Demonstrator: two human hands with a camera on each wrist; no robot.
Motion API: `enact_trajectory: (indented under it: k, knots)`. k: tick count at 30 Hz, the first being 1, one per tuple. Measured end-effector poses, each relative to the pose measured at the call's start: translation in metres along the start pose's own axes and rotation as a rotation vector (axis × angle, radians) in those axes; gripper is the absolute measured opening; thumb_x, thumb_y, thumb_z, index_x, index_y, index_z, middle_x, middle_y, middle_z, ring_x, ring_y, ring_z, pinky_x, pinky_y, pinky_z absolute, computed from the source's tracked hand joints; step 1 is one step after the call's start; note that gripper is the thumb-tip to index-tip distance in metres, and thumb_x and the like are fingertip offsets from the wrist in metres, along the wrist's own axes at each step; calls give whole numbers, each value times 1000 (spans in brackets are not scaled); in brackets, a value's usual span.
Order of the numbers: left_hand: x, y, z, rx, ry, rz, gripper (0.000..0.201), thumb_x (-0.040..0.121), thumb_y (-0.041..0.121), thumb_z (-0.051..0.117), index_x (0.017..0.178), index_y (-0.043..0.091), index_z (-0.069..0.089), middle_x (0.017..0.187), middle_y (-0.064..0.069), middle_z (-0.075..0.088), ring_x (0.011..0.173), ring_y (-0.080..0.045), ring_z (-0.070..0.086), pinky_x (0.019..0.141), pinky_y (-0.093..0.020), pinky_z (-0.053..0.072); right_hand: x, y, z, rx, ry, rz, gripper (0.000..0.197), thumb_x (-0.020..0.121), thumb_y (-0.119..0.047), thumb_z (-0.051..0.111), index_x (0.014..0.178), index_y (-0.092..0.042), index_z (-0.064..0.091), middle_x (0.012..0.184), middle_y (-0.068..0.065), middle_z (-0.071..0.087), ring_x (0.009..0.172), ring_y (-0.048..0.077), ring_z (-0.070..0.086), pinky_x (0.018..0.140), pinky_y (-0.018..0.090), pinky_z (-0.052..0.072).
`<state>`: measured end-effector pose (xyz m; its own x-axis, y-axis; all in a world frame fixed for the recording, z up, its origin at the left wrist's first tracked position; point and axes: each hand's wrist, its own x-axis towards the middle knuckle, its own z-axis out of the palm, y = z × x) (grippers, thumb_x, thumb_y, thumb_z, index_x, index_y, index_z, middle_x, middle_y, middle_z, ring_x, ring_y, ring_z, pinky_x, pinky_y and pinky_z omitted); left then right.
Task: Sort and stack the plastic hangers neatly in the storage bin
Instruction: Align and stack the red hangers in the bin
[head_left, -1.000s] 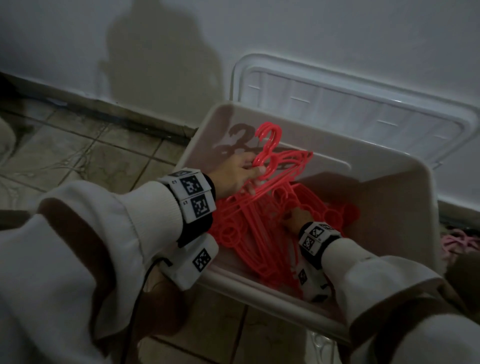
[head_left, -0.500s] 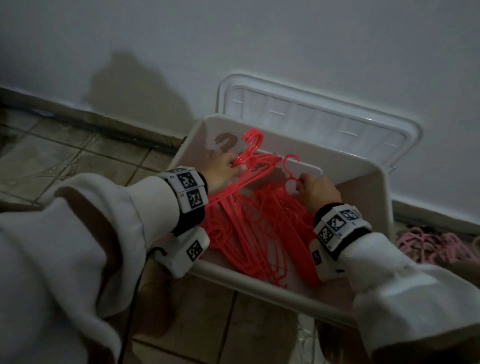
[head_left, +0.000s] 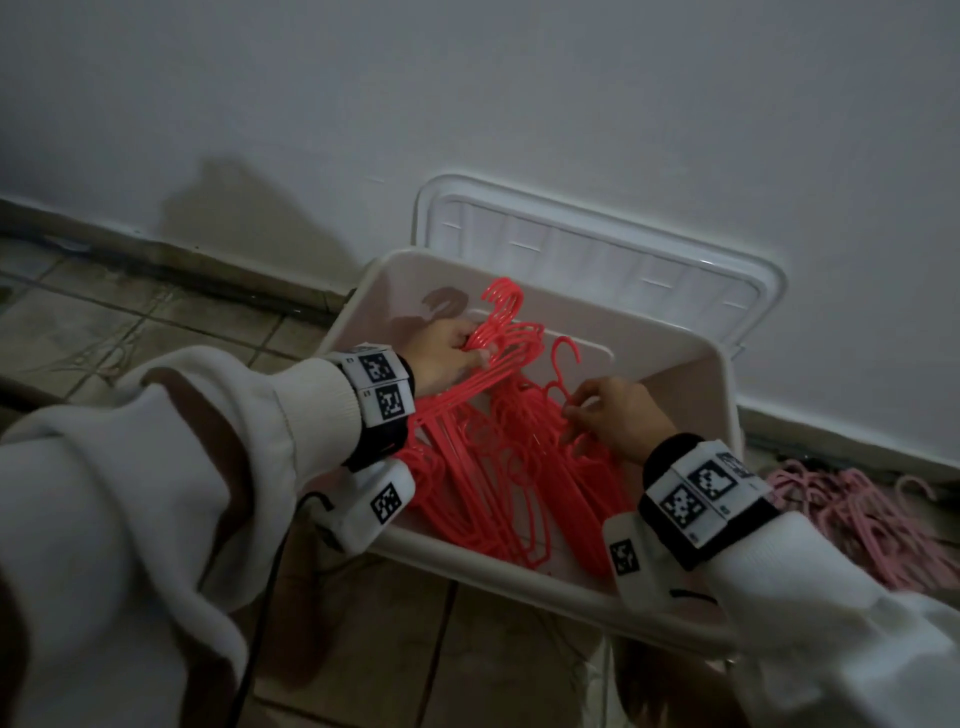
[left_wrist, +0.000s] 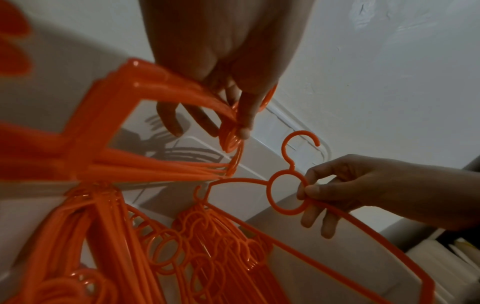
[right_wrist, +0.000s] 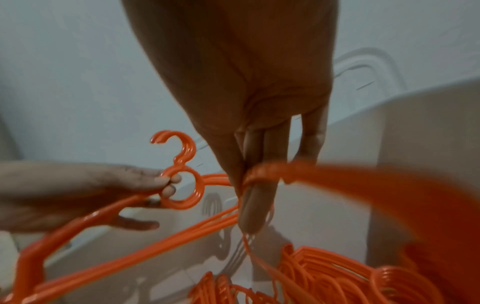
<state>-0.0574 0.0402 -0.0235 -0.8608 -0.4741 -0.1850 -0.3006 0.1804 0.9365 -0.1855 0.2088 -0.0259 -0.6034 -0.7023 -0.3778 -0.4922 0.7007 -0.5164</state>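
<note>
Dim room, tiled floor (head_left: 130, 332), white wall (head_left: 519, 104). White storage bin (head_left: 545, 582) sits on floor by wall; its lid (head_left: 597, 254) stands behind it, leaning on wall.

L hand (head_left: 447, 356) inside bin at far-left corner, fingers curled round a bundle of red hangers (head_left: 498, 338) near their neck rings. Hooks of bundle point up past the fingers, aligned w/ each other; bars run back toward near-left of bin. Left wrist view: thumb and fingers pinch the stacked rings, shoulders fanned slightly.

R hand (head_left: 618, 415) approx mid-bin, to the right of L hand and apart from it. It pinches a single red hanger (left_wrist: 285, 183) at the neck ring, thumb on the ring's rim, fingers under the shoulder bar. Hook upright. Single hanger is raised above the pile, separate from L bundle; its far shoulder tip looks to be caught in or resting on the pile, can't tell which.

Loose pile of red hangers (head_left: 498, 467) covers bin bottom, rings overlapping, not squared up.

Pink hangers (head_left: 857, 509) heaped on floor right of bin, outside it.

Both wrists carry white camera units w/ black-white marker tags; cable hangs from L one. Cream sleeves.
</note>
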Motion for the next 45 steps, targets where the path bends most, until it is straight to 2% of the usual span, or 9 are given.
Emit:
enact_trajectory:
  k: [3,9,14,20,25,33,38,42,45]
  knots:
    - [-1,1,-2,7,25,-5,24,90,-3,53,81,20,56,73,4,58,52,14,55,67,-9,43,-1,2,2,-77,40,18,17,89,-22,55,73,-19,54,77,4,74,72,17,69,79,37,55]
    - [-5,12,-8,71,109,-16,5,90,9,57,94,8,61,70,6,58,46,16,51,53,2,35,-9,15,-6,-315,49,153,26,89,-28,51,102,-10,63,108,13,66,104,29,61,86,35,48]
    - [-5,15,-8,107,146,-52,17,88,15,60,72,17,57,67,8,59,46,16,51,50,3,34,-16,19,-14,-82,32,94,21,89,-14,55,70,-10,63,80,9,66,73,16,60,57,3,40]
    - [-8,17,-4,125,102,-51,12,88,10,59,78,16,60,67,8,58,47,15,53,56,-3,36,-21,5,-8,246,2,-3,24,88,-12,60,65,-10,53,36,-15,56,35,-7,53,43,7,40]
    - [-10,15,3,15,-3,-113,11,88,4,58,97,9,62,79,0,62,73,-12,58,73,-18,45,-17,-13,-3,456,-20,-111,23,87,-2,58,65,-7,51,42,-11,61,34,0,55,41,11,45]
    - [-21,26,11,-2,-111,-159,26,82,6,66,103,17,56,84,6,58,76,-8,55,63,-11,45,0,-43,8,690,-141,-164,22,91,7,46,70,-2,49,43,-4,63,35,6,58,43,15,50]
    - [-26,20,8,-9,-174,-153,50,78,-17,57,112,17,42,83,1,54,64,-10,55,47,-12,49,2,-52,10,730,-163,-201,19,92,12,39,86,1,54,55,-3,65,41,5,60,47,13,51]
    - [-23,17,4,84,-181,-149,41,77,-19,52,106,10,46,79,-2,53,46,-6,51,40,-14,40,4,-42,1,448,16,-226,15,86,8,54,85,-7,58,69,5,60,47,2,58,52,13,50]
    - [-23,21,5,57,-202,-167,36,76,-22,41,83,13,47,79,2,52,37,2,50,35,-12,34,1,-28,-17,-96,256,-230,25,76,-6,66,98,-15,56,93,3,59,83,15,58,79,31,49]
